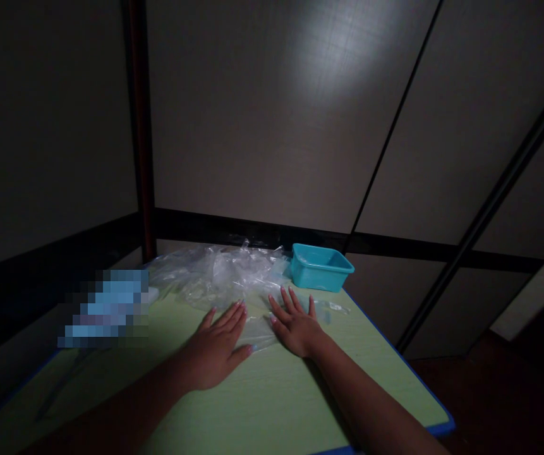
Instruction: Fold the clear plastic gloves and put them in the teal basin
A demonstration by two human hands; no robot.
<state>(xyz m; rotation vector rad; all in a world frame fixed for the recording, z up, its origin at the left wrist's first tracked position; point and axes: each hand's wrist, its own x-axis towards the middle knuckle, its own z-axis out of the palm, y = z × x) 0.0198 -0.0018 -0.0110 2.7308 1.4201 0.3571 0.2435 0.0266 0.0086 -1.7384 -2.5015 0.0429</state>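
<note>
A clear plastic bag (259, 333) lies flat on the green tabletop (234, 417), partly under my two hands. My left hand (217, 347) rests palm down on its left side, fingers stretched out and close together, thumb pointing right. On the other side my right hand (297, 325) presses down with its fingers spread. Neither hand grips anything. Just beyond the fingertips is a heap of crumpled clear plastic bags (238, 268). Part of the flat bag shows to the right of my right hand.
A turquoise plastic basket (321, 278) stands at the table's back right edge. Toward the left edge a pixelated bluish object (113, 306) hides its detail. Dark panelled doors (272, 139) rise close behind the table, which has a blue rim.
</note>
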